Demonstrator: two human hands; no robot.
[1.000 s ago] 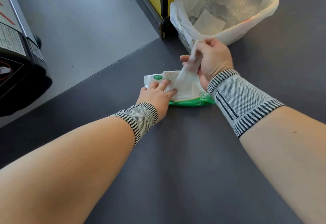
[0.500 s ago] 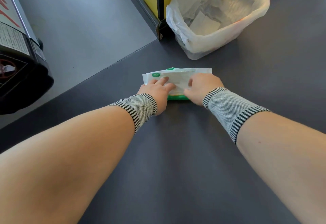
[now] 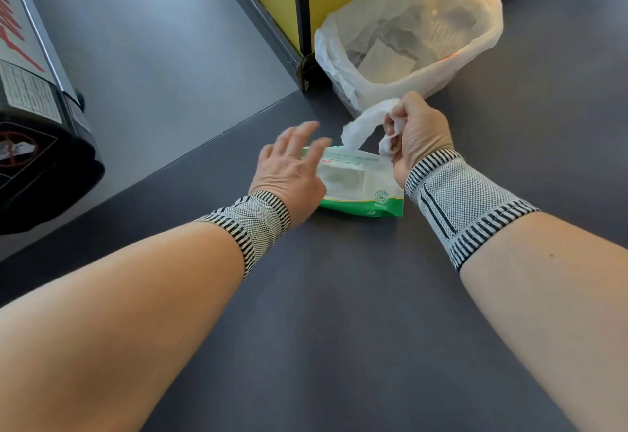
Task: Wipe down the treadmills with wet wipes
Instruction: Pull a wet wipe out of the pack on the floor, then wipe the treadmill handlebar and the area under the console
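Note:
A green and white pack of wet wipes (image 3: pixel 363 190) lies flat on the dark grey floor mat (image 3: pixel 339 312). My right hand (image 3: pixel 419 132) is raised just above the pack's right end and grips a crumpled white wet wipe (image 3: pixel 365 122) that hangs down toward the pack. My left hand (image 3: pixel 292 166) hovers over the pack's left end with its fingers spread and holds nothing. Both wrists wear grey knitted bands. The black end of a treadmill (image 3: pixel 40 146) with printed labels shows at the left edge.
A small bin lined with a clear plastic bag (image 3: pixel 407 40) stands just beyond the pack and holds several used wipes. Behind it rises a yellow panel in a black frame (image 3: pixel 302 16). Lighter grey floor (image 3: pixel 163 40) lies to the left.
Half a second ago both hands pressed on the pack. Now my right hand has lifted with a wipe in its grip, and my left hand has come off the pack with fingers spread.

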